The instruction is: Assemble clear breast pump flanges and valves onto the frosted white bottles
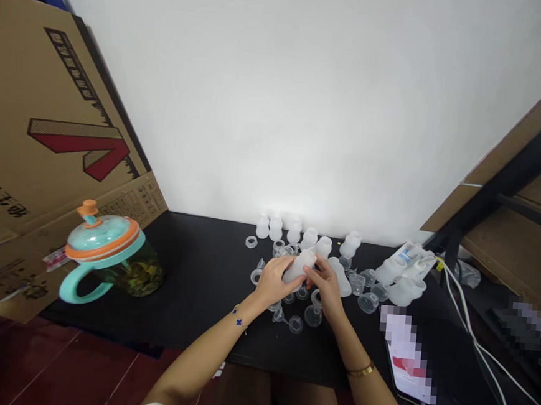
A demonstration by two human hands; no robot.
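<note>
A frosted white bottle point(300, 266), waisted like a small baby bottle, is held tilted above the black table. My left hand point(276, 280) wraps round its body from the left. On the other side, my right hand point(327, 285) has its fingers closed at the bottle's right side, with fingertips touching it; whether they pinch a small part as well is hidden. Beneath and around both hands lie clear plastic caps point(313, 316), rings point(256, 277) and small funnel-shaped pieces point(280, 316). Another white bottle point(339, 276) lies just behind my right hand.
Several white bottles point(276, 227) stand along the wall. More bottles point(406, 290) lie by a white power strip point(411, 256) with cables point(470, 318). A phone point(408, 357) rests at the right. A teal-lidded jug point(116, 256) stands at the left beside a cardboard box point(45, 147).
</note>
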